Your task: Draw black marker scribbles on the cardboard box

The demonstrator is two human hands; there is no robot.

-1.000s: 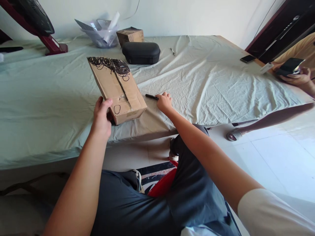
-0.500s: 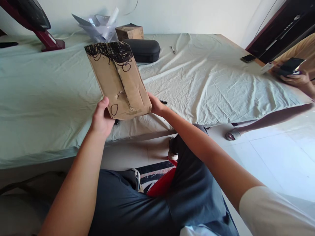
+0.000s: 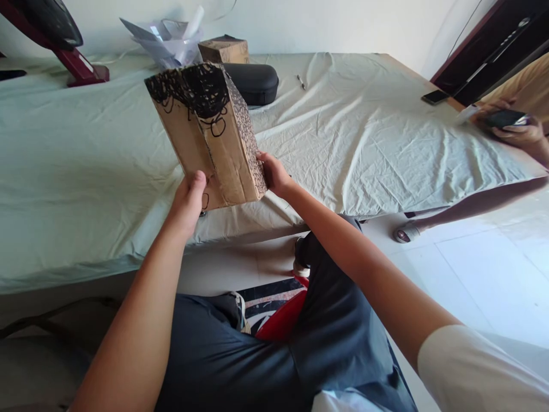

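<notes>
I hold a cardboard box (image 3: 214,137) up above the table's near edge, tilted with its top end away from me. Black marker scribbles cover its top end and its right side, and small loops mark the front. My left hand (image 3: 187,199) grips the box's lower left corner. My right hand (image 3: 273,173) grips its lower right side. The black marker on the cloth is hidden behind my right hand and the box.
A pale green cloth (image 3: 364,126) covers the table. At the back stand a black zip case (image 3: 253,83), a small cardboard box (image 3: 223,50), crumpled papers (image 3: 165,41) and a red-based stand (image 3: 81,66). Another person's hand (image 3: 517,133) holds a phone at right; a second phone (image 3: 434,97) lies nearby.
My right hand left the black marker on the cloth and took the box's right side. Both hands lifted the box off the table and turned it, showing its scribbled side.
</notes>
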